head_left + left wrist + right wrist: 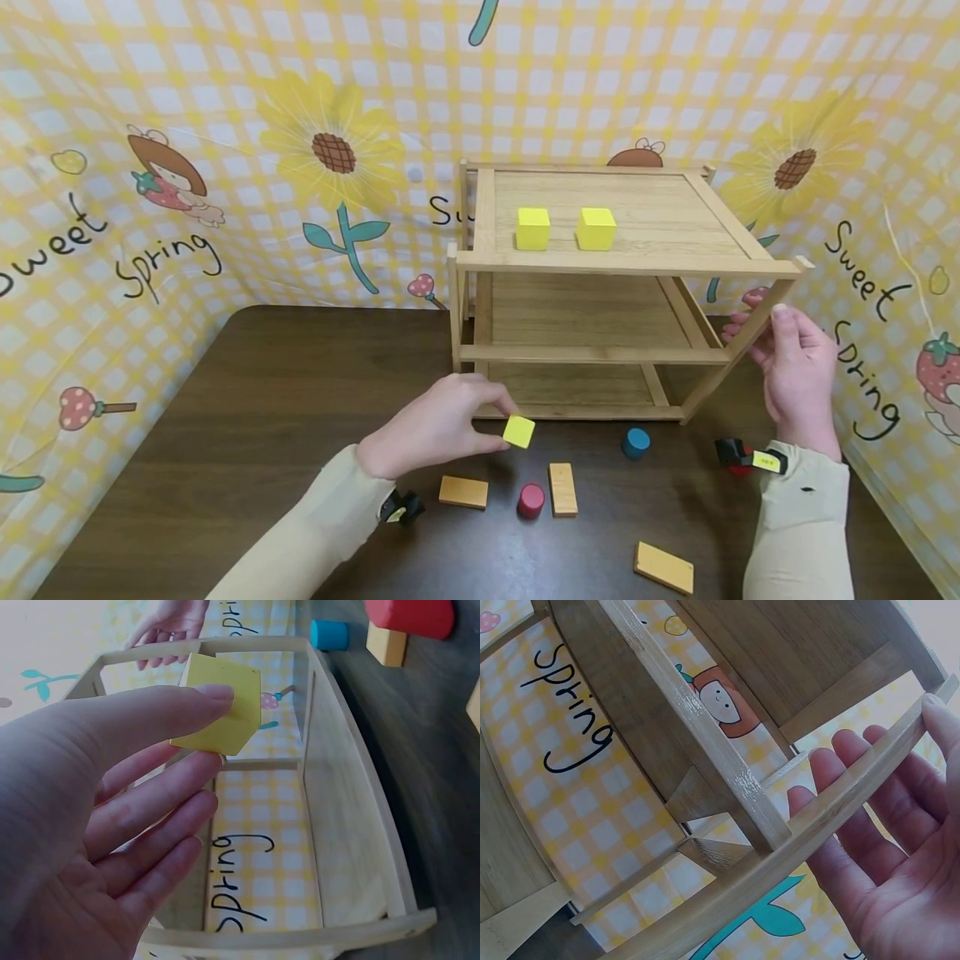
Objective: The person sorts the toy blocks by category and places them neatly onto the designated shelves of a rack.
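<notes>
Yellow cube point(519, 432) held up before a wooden rack point(660, 212)

A person's left hand point(442, 421) pinches the cube between thumb and fingers, above a dark surface point(337, 350). The right hand point(798, 367) is wrapped round the rack's right front post point(708, 390). Two more yellow cubes point(532, 229) sit apart on the top shelf point(660, 242). Nearer me: a blue cylinder point(636, 443), a red cylinder point(531, 501).

Open gaps between shelves point(581, 312), posts point(455, 308) at both ends, topside room right of yellow cubes point(533, 229)
</notes>
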Demonstrator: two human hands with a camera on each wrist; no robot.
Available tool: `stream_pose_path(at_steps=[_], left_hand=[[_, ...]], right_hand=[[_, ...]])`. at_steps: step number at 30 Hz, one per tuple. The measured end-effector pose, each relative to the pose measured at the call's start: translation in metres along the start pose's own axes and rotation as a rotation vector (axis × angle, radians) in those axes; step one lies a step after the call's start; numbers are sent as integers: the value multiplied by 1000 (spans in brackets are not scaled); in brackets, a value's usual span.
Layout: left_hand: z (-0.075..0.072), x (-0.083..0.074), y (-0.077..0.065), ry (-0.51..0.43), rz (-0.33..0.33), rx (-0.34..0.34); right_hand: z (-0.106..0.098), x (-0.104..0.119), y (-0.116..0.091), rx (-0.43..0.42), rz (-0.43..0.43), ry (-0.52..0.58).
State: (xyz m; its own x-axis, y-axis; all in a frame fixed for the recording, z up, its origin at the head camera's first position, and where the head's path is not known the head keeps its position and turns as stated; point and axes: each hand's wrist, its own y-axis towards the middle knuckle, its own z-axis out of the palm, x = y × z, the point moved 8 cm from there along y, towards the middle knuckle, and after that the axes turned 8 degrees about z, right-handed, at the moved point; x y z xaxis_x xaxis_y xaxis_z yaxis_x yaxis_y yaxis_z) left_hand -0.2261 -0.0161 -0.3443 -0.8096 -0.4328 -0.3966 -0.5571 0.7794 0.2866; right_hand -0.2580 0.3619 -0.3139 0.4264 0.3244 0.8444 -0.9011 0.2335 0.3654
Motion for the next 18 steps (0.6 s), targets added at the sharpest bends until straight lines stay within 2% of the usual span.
stream_pose_path(at_steps=[6, 18], left_hand=[[-5, -11, 11, -9, 23, -11], [-18, -31, 35, -30, 118, -61]], right_hand=[[0, 0, 0, -8, 1, -4], [-1, -1, 1, -15, 24, -29]])
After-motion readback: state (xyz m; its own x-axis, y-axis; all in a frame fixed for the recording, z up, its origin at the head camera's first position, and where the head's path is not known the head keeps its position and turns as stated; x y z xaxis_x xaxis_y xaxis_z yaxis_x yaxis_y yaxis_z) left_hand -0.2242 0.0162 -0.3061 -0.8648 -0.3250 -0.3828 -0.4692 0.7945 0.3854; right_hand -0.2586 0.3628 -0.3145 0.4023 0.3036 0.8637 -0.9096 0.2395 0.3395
